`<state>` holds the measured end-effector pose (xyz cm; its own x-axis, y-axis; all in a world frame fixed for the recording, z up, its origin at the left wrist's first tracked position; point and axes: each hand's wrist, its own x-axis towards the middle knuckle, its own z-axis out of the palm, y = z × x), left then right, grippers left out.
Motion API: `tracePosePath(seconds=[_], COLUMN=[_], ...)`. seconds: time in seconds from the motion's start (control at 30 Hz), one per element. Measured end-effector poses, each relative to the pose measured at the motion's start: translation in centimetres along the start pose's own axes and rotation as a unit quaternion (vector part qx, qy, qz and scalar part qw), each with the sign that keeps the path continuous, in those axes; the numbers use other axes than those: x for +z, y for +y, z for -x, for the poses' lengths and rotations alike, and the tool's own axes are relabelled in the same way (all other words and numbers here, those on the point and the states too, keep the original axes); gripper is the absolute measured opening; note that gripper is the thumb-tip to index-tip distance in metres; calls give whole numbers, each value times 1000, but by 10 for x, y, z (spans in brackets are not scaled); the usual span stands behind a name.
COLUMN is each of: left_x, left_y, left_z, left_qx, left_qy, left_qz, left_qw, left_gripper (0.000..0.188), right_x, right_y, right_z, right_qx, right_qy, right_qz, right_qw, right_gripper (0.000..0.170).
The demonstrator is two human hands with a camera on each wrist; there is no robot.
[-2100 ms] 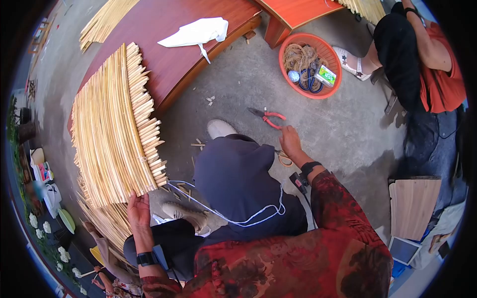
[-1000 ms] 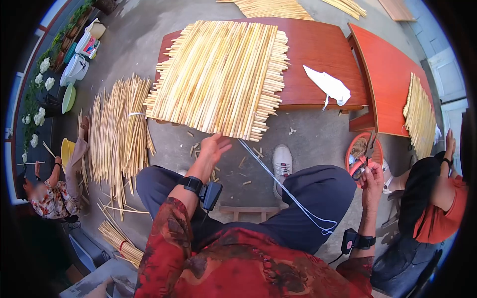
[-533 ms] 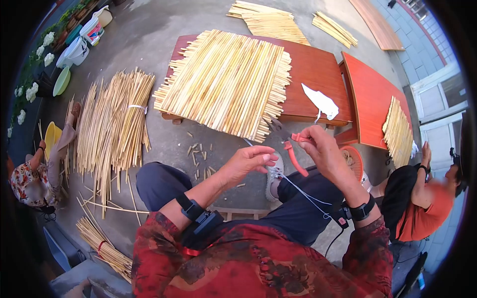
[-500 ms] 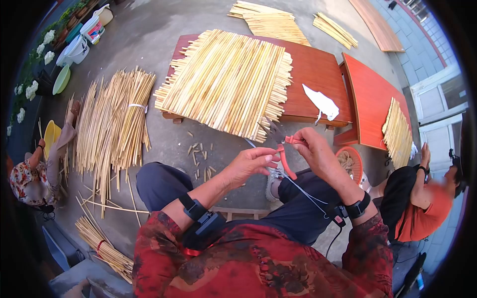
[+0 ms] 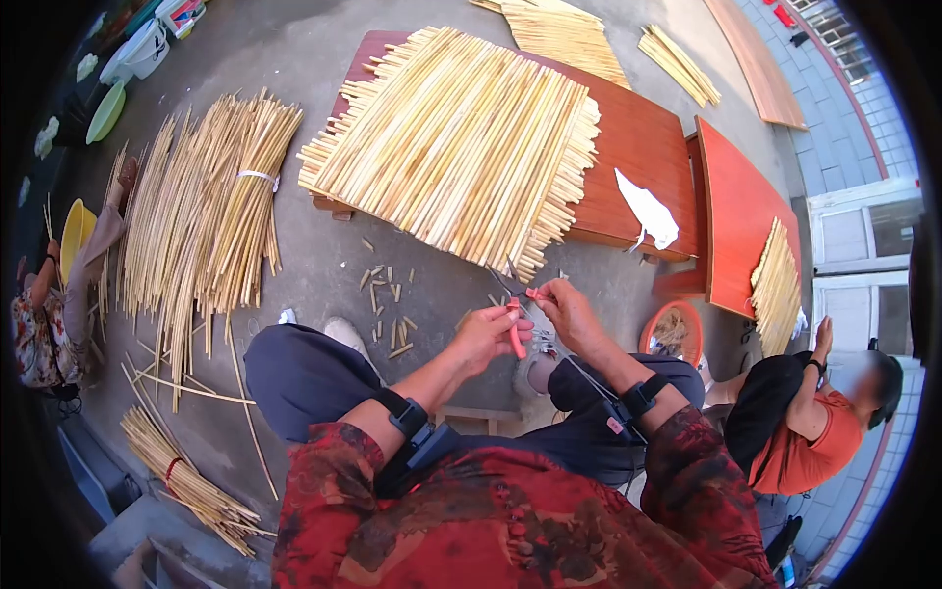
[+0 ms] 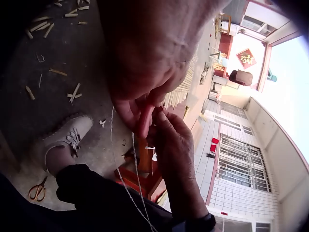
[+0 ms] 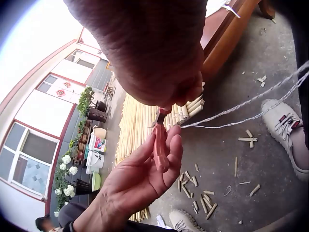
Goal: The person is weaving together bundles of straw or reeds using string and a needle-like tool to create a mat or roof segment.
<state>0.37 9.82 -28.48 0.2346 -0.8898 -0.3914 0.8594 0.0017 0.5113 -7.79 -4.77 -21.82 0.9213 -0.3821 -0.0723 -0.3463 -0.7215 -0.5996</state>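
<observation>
A pair of red-handled pliers (image 5: 516,340) is between my two hands, its dark jaws pointing toward the near edge of the stick mat. My left hand (image 5: 481,337) holds one handle, and in the right wrist view its thumb (image 7: 143,149) lies along that red grip. With its fingertips, my right hand (image 5: 572,314) pinches the other handle. Just past the jaws lies the mat of pale sticks (image 5: 451,137), bound side by side on the dark red table (image 5: 638,123). White string (image 7: 231,110) runs from the mat's corner toward my lap.
Cut stick ends (image 5: 397,334) litter the floor. Bundled long sticks (image 5: 201,211) lie at left. An orange basket (image 5: 699,339) stands at right near a seated person (image 5: 810,422). Scissors (image 6: 37,191) lie on the floor. A white cloth (image 5: 646,211) rests on the table.
My right hand has picked the pliers up from the floor and brought them in front of the mat. My left hand has left the mat's edge and taken hold of one handle.
</observation>
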Motion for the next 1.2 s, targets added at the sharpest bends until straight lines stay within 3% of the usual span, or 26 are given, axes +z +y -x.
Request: tracePosePath(seconds=[0.07,0.27,0.63,0.83,1.2], left_x=[-3,-1,-6,-4,-9], left_y=[-1,-3,-8,-1,-3], left_z=[-4,-12,-22,-27,-33], left_qx=[-13,11,2,1,-6], left_qy=[-1,0,8,19,18], left_qz=[20,-49,-30,-35,-20], left_qw=[1000,999,1000,999,1000], left_gripper=[29,25,23,23,24], right_x=[7,26,25,23,20], right_y=[6,4,10,14,11], right_z=[0,-2,-2,-10,-15], right_qx=[-24,37,37,1,13], right_qy=[18,32,46,45,21], right_qz=[-8,-83,30,34,44], right_qw=[1000,995,998,998,999], right_gripper=[10,9,11,14,16])
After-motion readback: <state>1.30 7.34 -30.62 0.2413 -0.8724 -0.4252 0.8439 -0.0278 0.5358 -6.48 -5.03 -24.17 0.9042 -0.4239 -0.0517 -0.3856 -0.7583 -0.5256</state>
